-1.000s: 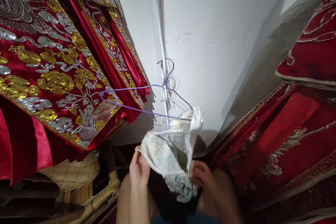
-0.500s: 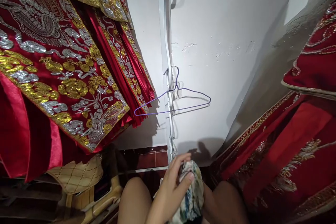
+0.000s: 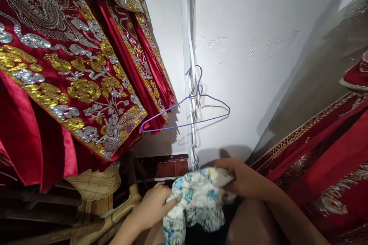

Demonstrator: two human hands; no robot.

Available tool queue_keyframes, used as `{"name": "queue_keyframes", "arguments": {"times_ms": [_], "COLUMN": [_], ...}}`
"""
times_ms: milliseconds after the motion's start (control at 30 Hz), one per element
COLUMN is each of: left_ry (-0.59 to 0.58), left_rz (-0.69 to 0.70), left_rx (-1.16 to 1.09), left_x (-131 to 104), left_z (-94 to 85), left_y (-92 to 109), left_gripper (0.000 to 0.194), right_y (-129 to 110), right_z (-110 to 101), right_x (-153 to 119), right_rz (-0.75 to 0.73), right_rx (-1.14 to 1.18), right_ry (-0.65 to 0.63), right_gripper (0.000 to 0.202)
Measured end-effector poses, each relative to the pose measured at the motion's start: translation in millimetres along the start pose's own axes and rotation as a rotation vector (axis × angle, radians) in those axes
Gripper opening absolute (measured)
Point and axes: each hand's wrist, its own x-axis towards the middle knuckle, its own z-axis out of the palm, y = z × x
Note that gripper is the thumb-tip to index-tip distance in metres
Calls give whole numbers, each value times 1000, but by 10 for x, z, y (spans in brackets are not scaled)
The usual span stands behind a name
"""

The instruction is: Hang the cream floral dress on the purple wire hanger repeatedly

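Note:
A crumpled white cloth [image 3: 198,195] with blue and yellow floral print is spread between my two hands, low in the view over the lap. My left hand [image 3: 158,203] grips its left side, thumb on top. On the right, my right hand [image 3: 238,176] is closed on the cloth's upper right corner, some fingers hidden. Above the cloth, a thin purple hanger [image 3: 184,125] hangs bare on a white metal rack [image 3: 190,38] and is touched by neither hand.
Red garments with gold and silver embroidery [image 3: 83,88] hang at the left; another red garment [image 3: 324,153] hangs at the right. Below left stands a wooden chair [image 3: 115,220] with a quilted beige cushion [image 3: 96,185]. Behind the rack is a white wall [image 3: 244,19].
My hands have moved apart, my left leftward and my right up and to the right into fuller view. The cloth, bunched before, is now spread wider. The view has shifted slightly.

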Motion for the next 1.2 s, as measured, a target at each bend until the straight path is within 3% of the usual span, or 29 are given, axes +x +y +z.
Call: {"name": "queue_keyframes", "arguments": {"times_ms": [67, 133, 233, 367, 467, 533, 667, 867, 1100, 1200], "left_ry": [-45, -11, 82, 68, 51, 111, 256, 389, 484, 477], "left_rz": [-22, -30, 15, 125, 68, -11, 7, 67, 364, 464], "left_rx": [-108, -260, -313, 241, 570, 667, 688, 544, 351, 343], "left_x": [26, 39, 53, 137, 218, 247, 267, 442, 900, 1151], "left_z": [-143, -252, -463, -898, -1179, -1277, -1300, -1295, -1149, -1068], "left_y": [55, 140, 302, 432, 367, 294, 299, 599, 1050, 1173], "left_gripper": [46, 44, 42, 37, 26, 15, 12, 23, 7, 14], "right_y": [-78, -123, -104, 72, 205, 254, 241, 107, 92, 69], "right_z": [-121, -253, -426, -538, -571, -602, -696, -751, -399, -295], "right_x": [243, 516, 925, 1270, 1248, 1129, 856, 630, 591, 581], "right_rz": [-115, -207, -267, -254, -281, -281, -209, -135, -156, -157], "right_rx": [-72, -69, -26, -99, -237, -297, -364, -264, -191, -156], "right_ry": [243, 441, 555, 497, 536, 567, 636, 744, 712, 670], "right_gripper": [8, 29, 51, 25, 16, 17, 20, 21, 26, 21]}}
